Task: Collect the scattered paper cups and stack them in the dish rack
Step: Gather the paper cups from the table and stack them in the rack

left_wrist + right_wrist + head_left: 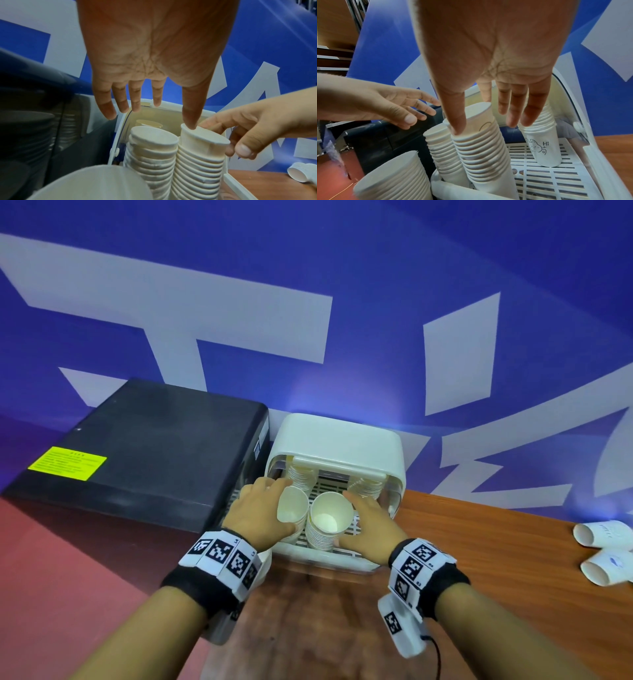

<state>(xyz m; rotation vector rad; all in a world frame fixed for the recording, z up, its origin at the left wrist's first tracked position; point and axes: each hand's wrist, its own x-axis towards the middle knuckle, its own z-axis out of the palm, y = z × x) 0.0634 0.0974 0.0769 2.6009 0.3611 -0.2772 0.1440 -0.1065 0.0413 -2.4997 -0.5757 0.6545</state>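
The white dish rack (339, 436) stands against the wall with its lid raised. Two tall stacks of paper cups lean at its front: a left stack (293, 508) and a right stack (329, 522). Two more stacks stand at the back, one of them (542, 148) with a "Hi" drawing. My left hand (274, 491) lies flat beside the left stack, fingers straight (173, 115). My right hand (354, 508) is at the right stack, thumb (457, 127) touching its side and straight fingers behind the top cup. Two loose cups (603, 534) (606, 570) lie on the table at far right.
A big black box (144, 440) stands directly left of the rack. Another stack of cups (393, 175) stands outside the rack at its front left, under my left wrist. The wooden table (496, 542) runs right; a blue wall is close behind.
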